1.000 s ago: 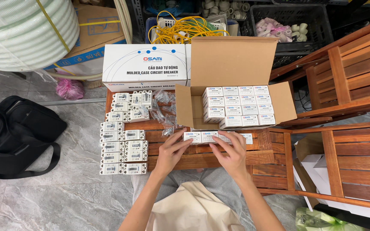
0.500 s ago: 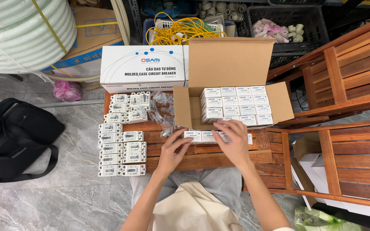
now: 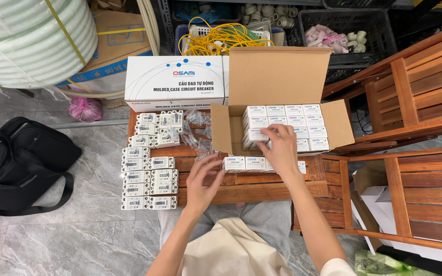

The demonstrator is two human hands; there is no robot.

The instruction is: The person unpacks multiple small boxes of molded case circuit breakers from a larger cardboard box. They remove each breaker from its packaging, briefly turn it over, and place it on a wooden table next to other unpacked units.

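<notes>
The right hand [image 3: 281, 148] reaches over the near edge of the open carton [image 3: 282, 76], its fingers spread narrowly over the front row of small white boxes [image 3: 282, 125] packed inside. Whether it grips one or only touches it I cannot tell, since the palm hides the contact. The left hand [image 3: 203, 181] lies nearer the body, short of the carton and to its left, with fingers loosely curled and the fingertips touching or just beside the left end of a short row of boxes [image 3: 245, 163] lined up outside the carton's front wall. It seems to hold nothing.

That loose row runs left to right, parallel to the carton's front, and passes under the right wrist. The packed boxes lie straight ahead of the right hand, which is plainly the nearer one; the left would have to cross the loose row to reach them.

All this rests on a slatted wooden desk [image 3: 262, 191]. Left of the carton lie crumpled clear wrappers [image 3: 196, 134], and further left white breakers [image 3: 149, 171] stand in rows. Behind and left of the carton stands a long white printed box [image 3: 175, 84]. On the tiled floor, well left of the carton, lies a black bag [image 3: 21, 161].
</notes>
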